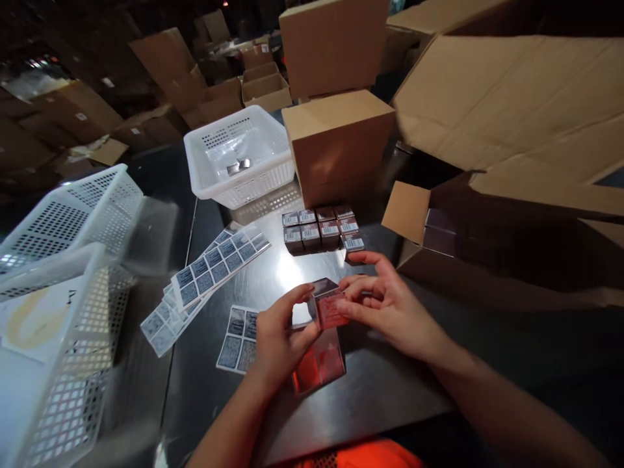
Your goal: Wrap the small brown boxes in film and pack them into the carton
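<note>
The left hand (277, 341) is gripping a small glossy dark red-brown cardboard box (325, 338) from its left side, thumb on the near face and fingers curling over the top left edge, so the hold is narrow and firm on the box. The right hand (385, 305) is touching the upper right part of the same box with fingertips pinched close; it seems to be pressing a small sticker there, but I cannot tell if smth is between the fingers. The box is standing upright on the shiny dark metal table (390, 390), near the front edge, approx. in the middle. To do this step well, I think the left hand should be keeping the box steady w/o squeezing the thin walls, and the right fingers should be rubbing from one sticker edge to the other, so no bubble or crooked corner is remaining. Just left of the box a small sheet of grey barcode labels (237, 338) is lying flat, and more long label sheets (209, 273) are fanning toward the left edge. Behind, toward the back of the table, a group of finished small boxes w/ white labels on top (322, 227) is standing in rows, beside a plain brown carton (338, 146) and a white perforated plastic basket (238, 159). Another white basket (63, 292) is tilting at the left edge, and an open large carton (511, 221) is lying at the right side.
</note>
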Demonstrator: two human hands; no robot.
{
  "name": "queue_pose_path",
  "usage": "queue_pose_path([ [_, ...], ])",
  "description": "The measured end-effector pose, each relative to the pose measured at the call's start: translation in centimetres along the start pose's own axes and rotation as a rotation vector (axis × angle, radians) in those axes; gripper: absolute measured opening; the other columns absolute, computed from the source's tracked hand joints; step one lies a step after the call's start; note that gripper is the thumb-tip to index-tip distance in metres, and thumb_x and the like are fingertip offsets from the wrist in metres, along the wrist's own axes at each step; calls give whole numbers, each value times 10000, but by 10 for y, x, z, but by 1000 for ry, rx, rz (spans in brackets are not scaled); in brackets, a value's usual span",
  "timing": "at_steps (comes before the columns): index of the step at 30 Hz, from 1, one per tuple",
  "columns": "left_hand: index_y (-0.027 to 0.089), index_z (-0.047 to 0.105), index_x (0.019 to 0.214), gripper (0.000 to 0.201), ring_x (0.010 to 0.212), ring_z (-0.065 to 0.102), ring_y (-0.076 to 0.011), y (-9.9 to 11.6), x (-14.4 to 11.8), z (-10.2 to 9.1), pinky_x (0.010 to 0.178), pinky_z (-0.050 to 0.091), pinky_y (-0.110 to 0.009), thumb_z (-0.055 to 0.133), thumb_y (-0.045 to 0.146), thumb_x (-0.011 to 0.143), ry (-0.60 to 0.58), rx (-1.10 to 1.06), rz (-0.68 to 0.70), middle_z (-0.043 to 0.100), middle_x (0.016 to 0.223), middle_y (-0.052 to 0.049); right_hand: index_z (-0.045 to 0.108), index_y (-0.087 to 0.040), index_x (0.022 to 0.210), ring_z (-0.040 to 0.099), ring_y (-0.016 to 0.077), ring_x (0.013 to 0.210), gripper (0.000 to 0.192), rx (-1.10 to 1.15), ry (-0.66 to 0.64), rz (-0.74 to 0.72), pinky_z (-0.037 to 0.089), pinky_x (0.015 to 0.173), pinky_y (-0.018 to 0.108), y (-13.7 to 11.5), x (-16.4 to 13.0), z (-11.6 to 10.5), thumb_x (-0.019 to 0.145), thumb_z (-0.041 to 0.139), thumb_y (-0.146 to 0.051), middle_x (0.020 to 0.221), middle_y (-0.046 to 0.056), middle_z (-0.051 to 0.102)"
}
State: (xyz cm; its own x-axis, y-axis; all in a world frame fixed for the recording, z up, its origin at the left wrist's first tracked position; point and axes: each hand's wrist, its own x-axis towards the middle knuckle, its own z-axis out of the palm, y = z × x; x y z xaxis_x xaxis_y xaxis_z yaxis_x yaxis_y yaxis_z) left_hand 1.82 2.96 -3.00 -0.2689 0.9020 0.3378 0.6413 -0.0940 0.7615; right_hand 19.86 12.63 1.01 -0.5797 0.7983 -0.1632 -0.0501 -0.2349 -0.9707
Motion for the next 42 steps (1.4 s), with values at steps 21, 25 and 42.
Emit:
queue_pose_path([
  [21, 251, 685, 1188, 442, 631, 666, -138, 0, -2, 2, 530, 499, -228, 746, 209, 752, -16, 10, -82, 777, 989, -16, 463, -263, 1101, 674, 242, 1054, 633, -31, 32, -11, 567, 880, 372, 4, 3, -1, 653, 888, -403, 753, -31, 643],
  [25, 243, 688, 1173, 427, 628, 666, -137, 3, -1, 2, 526, 496, -227, 739, 203, 751, -11, 11, -83, 778, 977, -14, 417, -266, 1166, 665, 232, 1065, 690, -17, 21, -3, 557, 885, 358, 5, 3, -1, 665, 883, -359, 679, -59, 627],
  [42, 248, 640, 1171, 601, 439, 413, -37, 5, 13, -9, 423, 339, -179, 877, 321, 623, 310, -83, -363, 722, 872, 24, 564, -252, 1054, 674, 190, 854, 626, -326, 22, -304, 608, 768, 337, 12, 9, -5, 576, 934, -415, 904, -6, 637],
])
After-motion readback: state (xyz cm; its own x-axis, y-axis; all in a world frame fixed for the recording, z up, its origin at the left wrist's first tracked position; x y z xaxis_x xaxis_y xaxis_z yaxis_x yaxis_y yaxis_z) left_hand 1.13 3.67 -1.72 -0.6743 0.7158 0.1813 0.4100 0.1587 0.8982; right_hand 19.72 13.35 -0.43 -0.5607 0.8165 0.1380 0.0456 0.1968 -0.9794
